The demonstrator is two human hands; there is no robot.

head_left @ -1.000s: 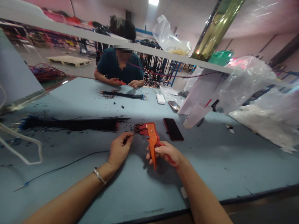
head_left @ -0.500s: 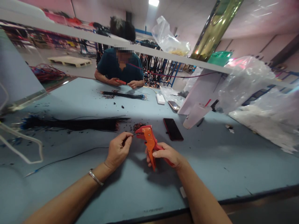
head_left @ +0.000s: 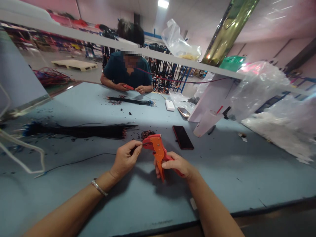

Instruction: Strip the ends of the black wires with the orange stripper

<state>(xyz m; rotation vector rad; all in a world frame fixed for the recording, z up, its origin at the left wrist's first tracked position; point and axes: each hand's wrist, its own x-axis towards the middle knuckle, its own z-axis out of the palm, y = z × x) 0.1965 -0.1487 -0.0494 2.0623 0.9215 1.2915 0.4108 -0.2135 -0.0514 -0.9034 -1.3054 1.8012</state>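
Note:
My left hand (head_left: 127, 158) pinches a thin black wire (head_left: 81, 160) close to one end. The wire trails left across the table to a blue-and-silver terminal end. An orange and red wire stripper (head_left: 158, 149) is upright in my right hand (head_left: 175, 164), whose fingers wrap round its handles. Its jaws meet the wire's end just beyond my left fingertips; whether they are clamped, I cannot tell. Behind the jaws lies a pile of short black and reddish offcuts (head_left: 148, 133). A thick bundle of black wires (head_left: 81, 131) with blue ends rests to the left.
Right of the stripper lie a dark phone (head_left: 183, 137) and a white cup (head_left: 207, 123) with a red straw. Across the table (head_left: 229, 177), a co-worker (head_left: 127, 72) holds a red tool beside another wire bundle (head_left: 130, 100). Plastic bags (head_left: 278, 125) are heaped at right.
My left hand has moved slightly right, bringing the wire further into the stripper's jaws. The wire's terminal end has slid right and up along the table.

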